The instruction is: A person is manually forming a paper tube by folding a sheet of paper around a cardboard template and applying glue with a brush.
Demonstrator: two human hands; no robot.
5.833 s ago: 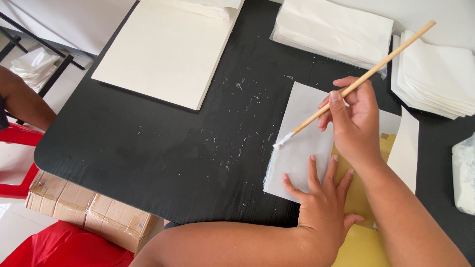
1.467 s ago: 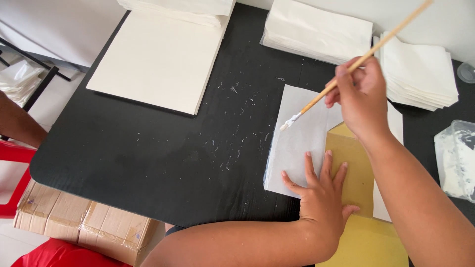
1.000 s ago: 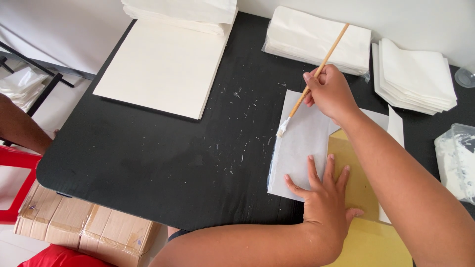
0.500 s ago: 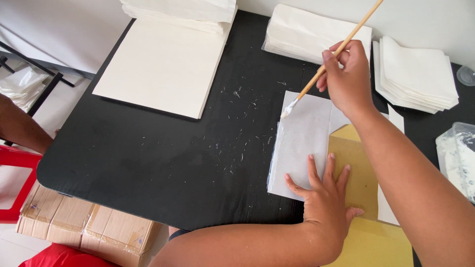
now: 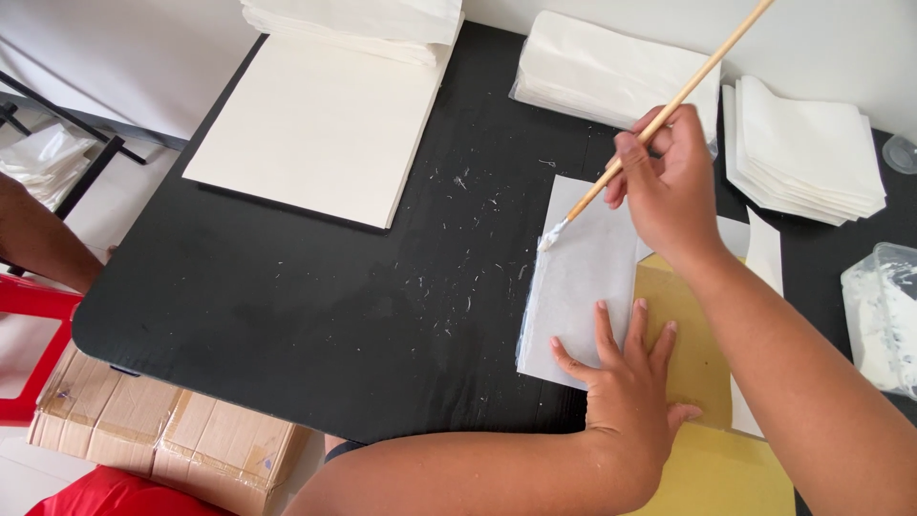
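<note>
Brushing paste along a paper sheet's edge

Right hand (image 5: 673, 182) gripped the brush (image 5: 659, 119); left hand (image 5: 626, 382), fingers spread, pinned the sheet (image 5: 583, 277) beneath it. Lighter pressure risked shifting the sheet, smearing paste onto the table (image 5: 287, 306).

The long wooden brush handle (image 5: 669, 105) exits the top edge. The clear plastic tub of white paste (image 5: 884, 315) is cropped at right. The yellow card sheet (image 5: 702, 401) lies partly under the left hand (image 5: 630, 392).

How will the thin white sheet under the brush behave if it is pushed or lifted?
The sheet looks thin, so probably light and floppy. The left hand presses it flat, suggesting it slides easily. The brush in the right hand carries white paste, so wet spots may tear.
</note>
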